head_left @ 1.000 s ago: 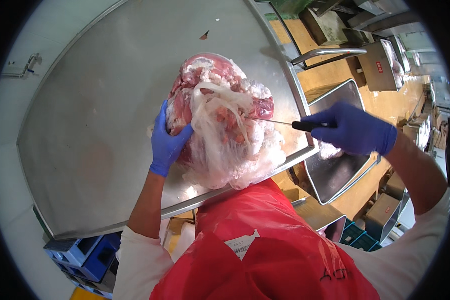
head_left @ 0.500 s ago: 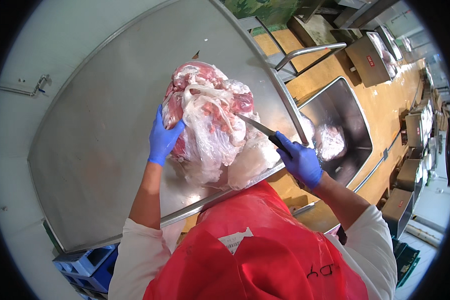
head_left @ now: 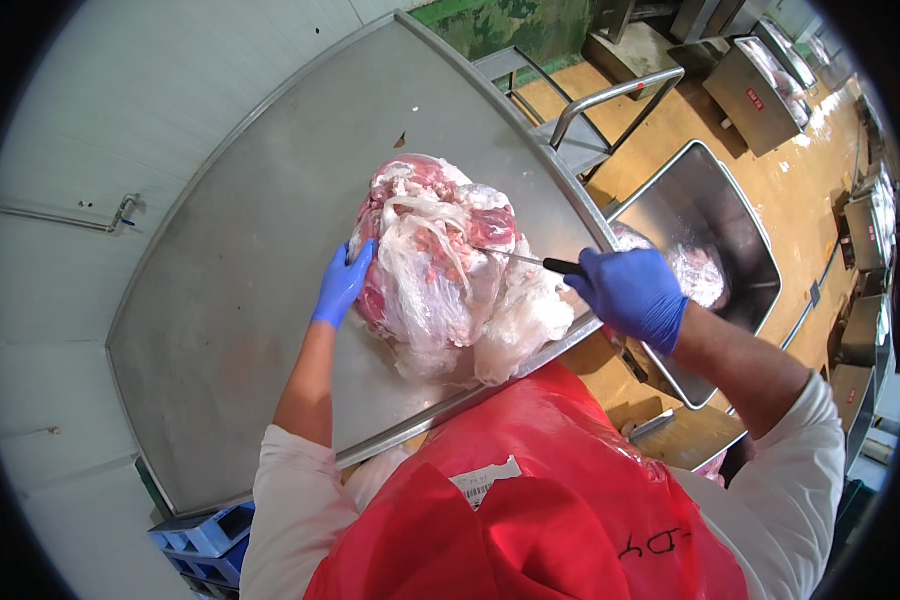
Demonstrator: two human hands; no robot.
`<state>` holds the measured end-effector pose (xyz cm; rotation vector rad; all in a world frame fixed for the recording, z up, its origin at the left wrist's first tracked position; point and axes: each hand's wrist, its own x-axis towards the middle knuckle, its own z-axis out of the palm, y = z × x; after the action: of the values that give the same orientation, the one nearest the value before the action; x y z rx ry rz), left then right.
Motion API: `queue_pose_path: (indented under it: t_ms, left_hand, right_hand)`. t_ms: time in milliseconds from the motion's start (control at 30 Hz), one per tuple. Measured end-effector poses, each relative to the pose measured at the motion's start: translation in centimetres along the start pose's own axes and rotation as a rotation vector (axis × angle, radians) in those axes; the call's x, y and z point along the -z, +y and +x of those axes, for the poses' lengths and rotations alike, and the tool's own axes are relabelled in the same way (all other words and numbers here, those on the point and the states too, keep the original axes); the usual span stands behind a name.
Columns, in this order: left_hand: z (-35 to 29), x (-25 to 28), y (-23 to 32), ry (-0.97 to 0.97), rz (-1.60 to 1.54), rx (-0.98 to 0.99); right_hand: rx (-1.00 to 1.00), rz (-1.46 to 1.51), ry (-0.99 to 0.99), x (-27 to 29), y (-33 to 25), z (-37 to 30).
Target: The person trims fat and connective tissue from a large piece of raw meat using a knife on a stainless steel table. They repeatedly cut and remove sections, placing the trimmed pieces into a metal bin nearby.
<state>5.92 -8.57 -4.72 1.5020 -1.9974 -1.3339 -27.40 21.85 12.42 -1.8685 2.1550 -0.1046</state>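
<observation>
Right hand (head_left: 638,292) gripping the knife (head_left: 562,266) handle, tip at the meat (head_left: 440,262), mid-frame on the metal tabletop (head_left: 230,300); can't tell if it's in. Left hand (head_left: 342,285) spread on meat's left side, likely bracing against blade push; near-edge placement probably keeps reach short.

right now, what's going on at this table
Someone in a red apron has the gloved left hand against a big piece of meat, partly covered by loose plastic, on a metal table. The gloved right hand holds a knife with its tip at the meat. A metal bin stands to the right of the table.
</observation>
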Motion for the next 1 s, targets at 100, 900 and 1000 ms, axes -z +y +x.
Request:
queue_pose_path:
  t_ms: [100, 900, 1000]
  left_hand:
    - [1.0, -1.0, 0.3, -0.002, -0.075, -0.038]
    - [1.5, 0.3, 0.9, 0.138, 0.150, -0.055]
    - [2.9, -0.4, 0.3, 0.096, 0.103, -0.034]
  right_hand:
    - [0.030, 0.022, -0.017, 0.1, 1.1, 0.8]
    - [-0.005, 0.158, 0.339, -15.2, 3.4, -0.1]
    - [0.009, 0.155, 0.261, -14.1, 3.8, -0.3]
